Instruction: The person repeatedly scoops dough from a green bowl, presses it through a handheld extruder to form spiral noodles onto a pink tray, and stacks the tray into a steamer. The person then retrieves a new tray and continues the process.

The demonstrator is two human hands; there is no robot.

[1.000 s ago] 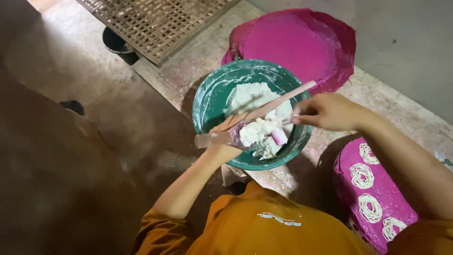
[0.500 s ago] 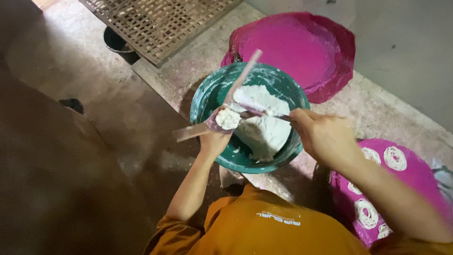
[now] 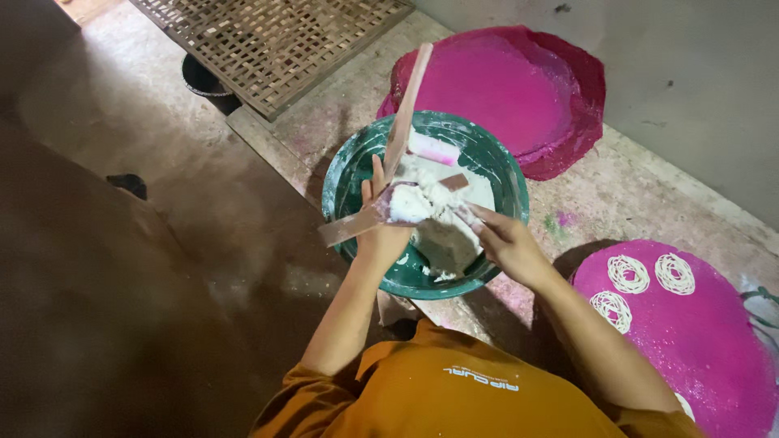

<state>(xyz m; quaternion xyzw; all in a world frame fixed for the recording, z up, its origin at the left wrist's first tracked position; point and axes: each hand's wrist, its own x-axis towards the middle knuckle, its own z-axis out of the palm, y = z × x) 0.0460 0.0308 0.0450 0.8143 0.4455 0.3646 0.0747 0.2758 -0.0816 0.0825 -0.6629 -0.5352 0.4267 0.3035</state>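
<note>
Over green bowl point(image 3: 349, 174), left hand point(image 3: 381, 231) fingers pinching wooden sticks point(image 3: 403, 113), right hand point(image 3: 505, 242) fingers in dough point(image 3: 438, 235)

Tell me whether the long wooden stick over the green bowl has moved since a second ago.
Yes. The long wooden stick swung from lying across the green bowl to pointing up past its far rim.

The green bowl point(image 3: 350, 174) looks like glossy, smeared plastic. At its centre, white dough point(image 3: 442, 235) is soft and matt. Wooden sticks point(image 3: 404, 109) are rough. At 11 o'clock, a woven tray point(image 3: 268, 40) is coarse; pink mats point(image 3: 519, 89) look grainy.
</note>
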